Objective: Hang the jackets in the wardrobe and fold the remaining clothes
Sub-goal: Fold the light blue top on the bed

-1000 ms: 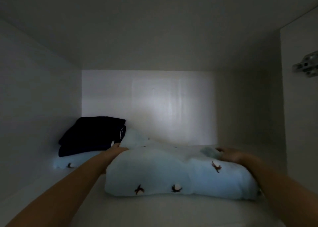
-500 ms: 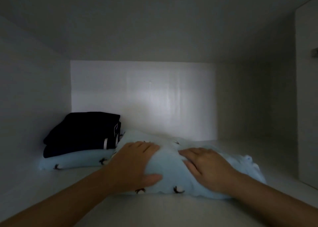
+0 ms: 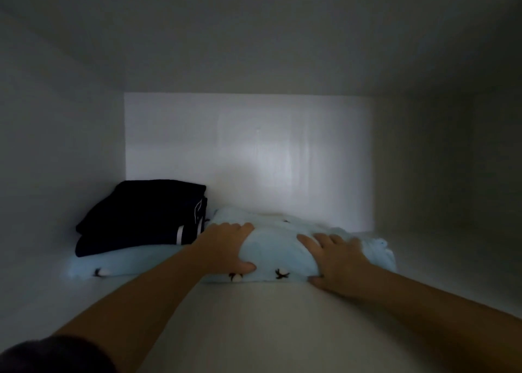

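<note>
A folded pale-blue soft garment with small dark motifs [image 3: 278, 249] is pressed onto the white wardrobe shelf [image 3: 254, 319] beneath both hands. The left hand [image 3: 226, 248] is laid over its left end, fingers flat across the top and thumb against the front fold; the right hand [image 3: 336, 257] is spread flat on its right half. Just left of the left hand, a folded black garment [image 3: 141, 217] is stacked on another folded pale-blue piece [image 3: 127, 262].
</note>
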Tool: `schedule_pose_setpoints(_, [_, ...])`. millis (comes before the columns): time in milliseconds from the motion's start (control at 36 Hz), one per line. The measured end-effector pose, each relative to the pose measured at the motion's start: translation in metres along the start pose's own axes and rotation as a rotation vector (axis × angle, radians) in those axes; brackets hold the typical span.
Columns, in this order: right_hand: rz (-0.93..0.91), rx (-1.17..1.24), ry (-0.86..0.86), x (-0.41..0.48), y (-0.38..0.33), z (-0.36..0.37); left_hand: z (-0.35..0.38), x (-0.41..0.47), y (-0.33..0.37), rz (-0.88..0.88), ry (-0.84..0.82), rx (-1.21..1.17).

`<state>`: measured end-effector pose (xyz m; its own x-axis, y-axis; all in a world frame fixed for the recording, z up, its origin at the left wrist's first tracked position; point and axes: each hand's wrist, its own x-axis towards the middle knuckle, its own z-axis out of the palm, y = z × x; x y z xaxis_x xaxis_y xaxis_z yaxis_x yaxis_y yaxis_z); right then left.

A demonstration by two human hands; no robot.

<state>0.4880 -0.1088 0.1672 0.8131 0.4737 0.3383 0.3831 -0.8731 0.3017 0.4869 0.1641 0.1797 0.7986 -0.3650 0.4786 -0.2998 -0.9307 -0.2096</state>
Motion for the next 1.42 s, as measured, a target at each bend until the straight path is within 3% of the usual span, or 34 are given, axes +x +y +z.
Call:
schedule_pose_setpoints(250, [0.183, 0.053, -0.061, 0.057, 0.049, 0.03, 0.032, 0.038, -0.013, -0.131, 0.023, 0.172])
schedule_pose_setpoints(333, [0.215, 0.117, -0.21, 0.053, 0.079, 0.031, 0.034, 0.041, -0.018, -0.128, -0.019, 0.154])
schedule_pose_setpoints(444, [0.139, 0.16, -0.487, 0.055, 0.1, 0.005, 0.013, 0.051, -0.017, -0.216, -0.216, -0.041])
schedule_pose_setpoints(556, [0.105, 0.254, -0.653, 0.088, 0.093, -0.035, -0.011, 0.092, -0.021, -0.371, -0.108, -0.073])
schedule_pose_setpoints(611, [0.09, 0.415, -0.606, 0.106, 0.083, -0.046, -0.003, 0.109, -0.022, -0.428, -0.07, -0.124])
schedule_pose_setpoints(694, [0.1, 0.603, -0.307, 0.139, 0.055, -0.022, 0.027, 0.116, -0.023, -0.424, -0.297, -0.158])
schedule_pose_setpoints(750, [0.023, 0.595, -0.208, 0.156, 0.034, 0.01, 0.044, 0.119, -0.031, -0.445, -0.387, -0.175])
schedule_pose_setpoints(833, [-0.076, 0.585, -0.333, 0.176, 0.029, 0.045, 0.051, 0.122, -0.045, -0.545, -0.42, -0.197])
schedule_pose_setpoints(1000, [0.207, 0.732, -0.527, 0.183, 0.076, 0.066, 0.053, 0.128, -0.045, -0.671, -0.449, -0.227])
schedule_pose_setpoints(1083, [0.38, 0.582, -0.481, 0.189, 0.078, 0.074, 0.055, 0.129, -0.048, -0.728, -0.436, -0.167])
schedule_pose_setpoints(1139, [0.458, 0.416, -0.352, 0.191, 0.076, 0.07, 0.055, 0.127, -0.049, -0.749, -0.429, -0.143])
schedule_pose_setpoints(1194, [0.291, 0.462, -0.211, 0.189, 0.072, 0.062, 0.055, 0.125, -0.049, -0.76, -0.42, -0.147])
schedule_pose_setpoints(1250, [0.107, 0.694, -0.272, 0.184, 0.068, 0.055, 0.054, 0.125, -0.048, -0.762, -0.401, -0.157])
schedule_pose_setpoints(1306, [0.165, 0.876, -0.45, 0.179, 0.07, 0.057, 0.053, 0.124, -0.046, -0.755, -0.391, -0.161])
schedule_pose_setpoints(1417, [0.298, 0.74, -0.548, 0.188, 0.083, 0.068, 0.053, 0.12, -0.046, -0.751, -0.359, -0.184])
